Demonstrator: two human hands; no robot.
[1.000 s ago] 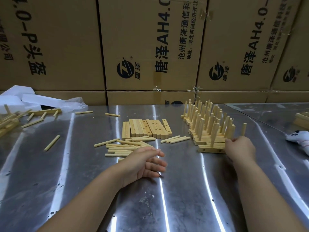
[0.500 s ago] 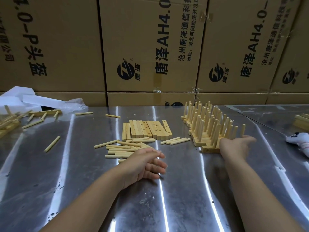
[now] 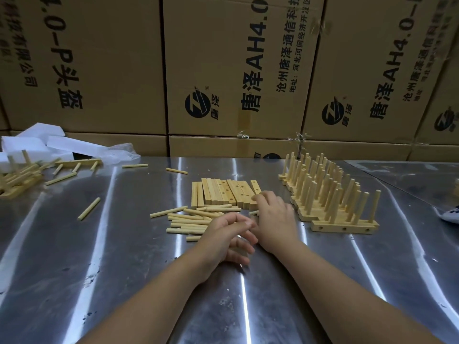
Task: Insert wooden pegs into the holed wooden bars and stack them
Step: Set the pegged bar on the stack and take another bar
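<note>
Within the last second the right hand [image 3: 273, 219] has been taken off the stack of pale wooden bars bristling with upright pegs [image 3: 330, 202], where a finished bar is left at the front, and brought across to the row of flat, unfilled holed wooden bars [image 3: 223, 192]; a new cycle is judged begun. Its fingers are stretched onto the rightmost bar, touching it, not yet closed. The left hand [image 3: 223, 242] is rested loosely curled beside the loose round wooden pegs [image 3: 188, 219]; whether a peg is held cannot be told.
</note>
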